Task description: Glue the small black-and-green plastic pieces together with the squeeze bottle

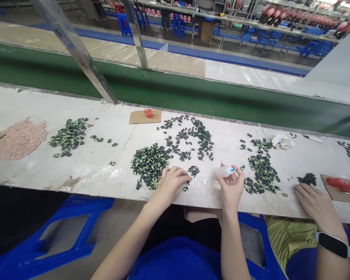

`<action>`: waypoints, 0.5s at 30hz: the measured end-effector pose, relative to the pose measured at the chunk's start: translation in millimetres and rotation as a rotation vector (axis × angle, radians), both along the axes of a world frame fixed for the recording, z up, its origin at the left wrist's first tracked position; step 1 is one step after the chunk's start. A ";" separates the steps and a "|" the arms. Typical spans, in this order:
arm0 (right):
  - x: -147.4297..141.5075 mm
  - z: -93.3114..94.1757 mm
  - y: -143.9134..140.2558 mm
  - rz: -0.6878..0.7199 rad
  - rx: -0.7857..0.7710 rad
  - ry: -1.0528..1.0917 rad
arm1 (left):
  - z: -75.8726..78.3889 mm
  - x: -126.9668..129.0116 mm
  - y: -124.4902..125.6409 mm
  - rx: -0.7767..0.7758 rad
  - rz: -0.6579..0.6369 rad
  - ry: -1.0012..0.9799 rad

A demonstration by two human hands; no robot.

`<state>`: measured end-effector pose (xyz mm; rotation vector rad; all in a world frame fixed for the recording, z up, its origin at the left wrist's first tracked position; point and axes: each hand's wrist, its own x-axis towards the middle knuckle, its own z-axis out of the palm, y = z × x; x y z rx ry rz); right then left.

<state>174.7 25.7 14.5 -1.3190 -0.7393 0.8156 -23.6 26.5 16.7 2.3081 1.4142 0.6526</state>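
My right hand is closed around a small translucent white squeeze bottle with a blue tip that points right. Beside the near pile of black parts with green marks, my left hand rests low over the table, fingers bent together. What they pinch, if anything, is hidden. A few black-and-green pieces lie just under those fingertips. Between my hands sits a little cluster of plain black parts. Farther back, more loose black parts are spread in a rough ring.
A red cup stands on cardboard at the back. To the right lie another black-and-green pile, crumpled white tissue and a co-worker's hand. Pink pieces are heaped far left. A metal post rises behind the table.
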 end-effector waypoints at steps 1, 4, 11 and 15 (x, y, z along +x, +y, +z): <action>0.4 -1.3 1.6 0.002 -0.018 -0.040 | -1.0 -0.3 4.0 0.006 -0.053 0.021; 0.8 -5.0 3.5 0.002 -0.089 -0.205 | -4.7 0.3 9.5 0.026 -0.103 0.047; -6.2 -4.0 -13.9 -0.099 -0.105 -0.580 | -4.3 0.3 4.3 0.046 -0.069 0.031; -26.7 -4.7 -38.2 -0.118 -0.005 -0.809 | -3.2 -10.0 -8.7 0.063 0.005 -0.009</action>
